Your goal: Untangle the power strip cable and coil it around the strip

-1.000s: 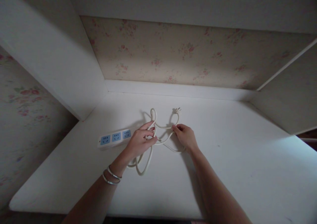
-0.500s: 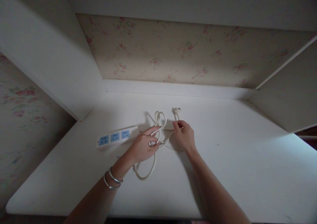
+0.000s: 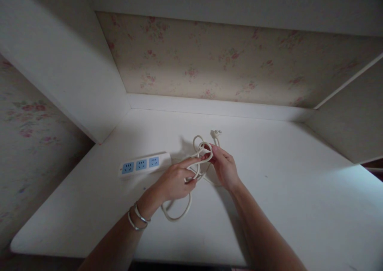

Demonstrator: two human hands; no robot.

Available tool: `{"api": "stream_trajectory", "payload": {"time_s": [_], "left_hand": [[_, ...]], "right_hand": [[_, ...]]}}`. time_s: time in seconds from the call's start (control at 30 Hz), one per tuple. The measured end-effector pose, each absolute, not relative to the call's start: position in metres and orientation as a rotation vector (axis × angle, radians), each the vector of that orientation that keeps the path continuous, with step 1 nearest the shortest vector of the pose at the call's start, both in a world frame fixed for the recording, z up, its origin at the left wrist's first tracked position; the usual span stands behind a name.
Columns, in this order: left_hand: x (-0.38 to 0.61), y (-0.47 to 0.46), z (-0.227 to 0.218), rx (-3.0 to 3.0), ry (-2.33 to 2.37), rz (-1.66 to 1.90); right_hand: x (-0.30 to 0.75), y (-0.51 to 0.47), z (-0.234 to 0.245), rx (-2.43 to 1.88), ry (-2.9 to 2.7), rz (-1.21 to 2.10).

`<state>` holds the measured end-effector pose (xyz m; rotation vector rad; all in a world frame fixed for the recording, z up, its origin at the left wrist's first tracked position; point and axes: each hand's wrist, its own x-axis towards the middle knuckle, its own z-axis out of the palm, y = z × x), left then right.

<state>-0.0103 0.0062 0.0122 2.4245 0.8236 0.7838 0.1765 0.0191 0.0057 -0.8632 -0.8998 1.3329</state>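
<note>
A white power strip [image 3: 145,164] with blue socket faces lies to the left on the white desk. Its cream power cord [image 3: 176,219] is tangled in loops between my hands. My left hand [image 3: 179,179] is closed around several loops, some of them threaded between the fingers. At the right of the tangle, my right hand [image 3: 224,165] pinches the cord near its plug end, fingertips close to the left hand's fingers. Just beyond the right hand, the plug [image 3: 218,133] stands out with its prongs pointing right.
The white desktop [image 3: 287,207] spreads on both sides and ends at a rounded front left corner. A low white ledge [image 3: 215,105] and flowered wallpaper [image 3: 191,63] bound the back. White panels rise at left [image 3: 98,91] and right [image 3: 353,115].
My two hands have come together, and the cord loop at the left fingers has moved right, up to my right fingertips. The power strip stays on the desk.
</note>
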Motion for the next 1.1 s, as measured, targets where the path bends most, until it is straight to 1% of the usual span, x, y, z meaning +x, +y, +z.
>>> {"api": "stream_trajectory", "payload": {"time_s": [0.2,0.4,0.53,0.7,0.77,0.9,1.1], "left_hand": [[-0.012,0.007,0.012,2.445,0.903,0.818],[-0.010,0.007,0.010,2.447,0.865,0.859],[-0.009,0.008,0.008,2.411,0.924,0.989],[-0.011,0.014,0.010,2.196,1.213,1.200],[-0.011,0.016,0.008,2.093,1.263,1.167],[-0.009,0.017,0.001,1.973,1.191,1.027],[-0.006,0.014,0.008,2.001,1.226,1.011]], "right_hand": [[0.176,0.020,-0.002,-0.965,-1.013,1.236],[0.176,0.018,-0.002,-1.021,-1.128,1.147],[0.176,0.019,-0.001,-1.064,-1.155,1.130],[0.173,0.019,-0.003,-1.049,-1.186,1.146],[0.172,0.019,-0.004,-1.031,-1.203,1.161],[0.169,0.019,-0.003,-1.031,-1.228,1.156],[0.169,0.020,-0.004,-1.102,-1.172,1.155]]}}
